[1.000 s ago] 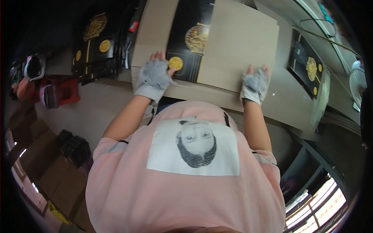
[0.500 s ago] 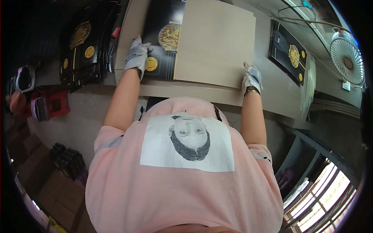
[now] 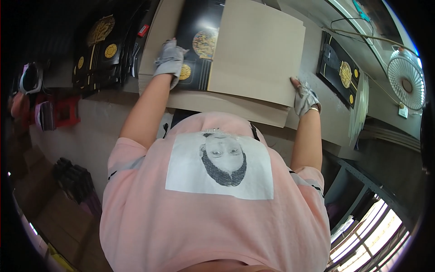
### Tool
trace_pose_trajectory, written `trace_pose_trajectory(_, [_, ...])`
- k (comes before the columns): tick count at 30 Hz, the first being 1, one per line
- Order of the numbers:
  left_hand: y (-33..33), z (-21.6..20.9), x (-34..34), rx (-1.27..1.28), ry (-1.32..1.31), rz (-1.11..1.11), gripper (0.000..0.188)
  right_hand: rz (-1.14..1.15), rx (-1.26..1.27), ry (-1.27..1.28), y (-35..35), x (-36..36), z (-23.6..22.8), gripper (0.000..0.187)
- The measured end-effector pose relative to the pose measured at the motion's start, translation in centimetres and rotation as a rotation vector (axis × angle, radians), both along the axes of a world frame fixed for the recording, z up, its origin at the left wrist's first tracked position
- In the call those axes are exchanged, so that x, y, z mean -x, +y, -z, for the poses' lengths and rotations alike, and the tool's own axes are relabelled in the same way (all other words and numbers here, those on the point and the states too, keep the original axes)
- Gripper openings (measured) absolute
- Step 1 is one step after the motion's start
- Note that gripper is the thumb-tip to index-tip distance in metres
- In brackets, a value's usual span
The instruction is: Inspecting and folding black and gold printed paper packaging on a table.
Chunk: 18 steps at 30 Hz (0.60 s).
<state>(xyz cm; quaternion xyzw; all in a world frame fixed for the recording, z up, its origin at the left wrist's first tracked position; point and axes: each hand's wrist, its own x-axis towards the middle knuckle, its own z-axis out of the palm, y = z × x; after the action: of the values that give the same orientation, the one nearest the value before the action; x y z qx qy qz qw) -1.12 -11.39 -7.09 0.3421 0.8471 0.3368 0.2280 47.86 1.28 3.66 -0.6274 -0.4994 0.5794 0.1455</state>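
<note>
A shiny black sheet [image 3: 199, 22] lies flat in front of the person, toward the left side of the work. It has a bright round picture and a smaller yellow circle on it. A big plain tan board [image 3: 258, 50] runs along its right side. Under both are more tan boards [image 3: 235, 104], and their edges stick out at the front and the left. The left hand [image 3: 170, 59] wears a gray glove with bare fingertips. It rests over the left edge of the black sheet, half open, with part of the yellow circle peeking out beside it. The right hand [image 3: 306, 98] has a gray glove too. It is by the front right corner of the tan board, with its thumb up and the other fingers curled. I cannot tell if either hand is gripping anything. All this sits on a gray table [image 3: 333, 120]. A dark pile of black sheets [image 3: 97, 54] is on the left, and a smaller black stack [image 3: 339, 68] is on the right. Farther out are a white fan [image 3: 406, 79], a red stool [image 3: 67, 111] and a bright window with bars [image 3: 369, 231].
</note>
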Motion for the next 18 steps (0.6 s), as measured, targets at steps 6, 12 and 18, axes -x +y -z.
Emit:
trace_pose_trajectory(6, [0.0,-5.3,-4.9,0.172,0.556,0.472,0.065,-0.376,-0.308,-0.929,1.2,0.4,-0.3,0.052])
trace_pose_trajectory(12, [-0.5,-1.1,-3.7,0.156,0.76,0.542,0.055,-0.565,-0.629,-0.789,-3.4,7.9,-5.4,0.069])
trace_pose_trajectory(18, [-0.4,-2.3,-5.2,0.184,0.792,0.524,0.053,-0.725,-1.021,-0.617,-6.1,15.5,-2.8,0.085])
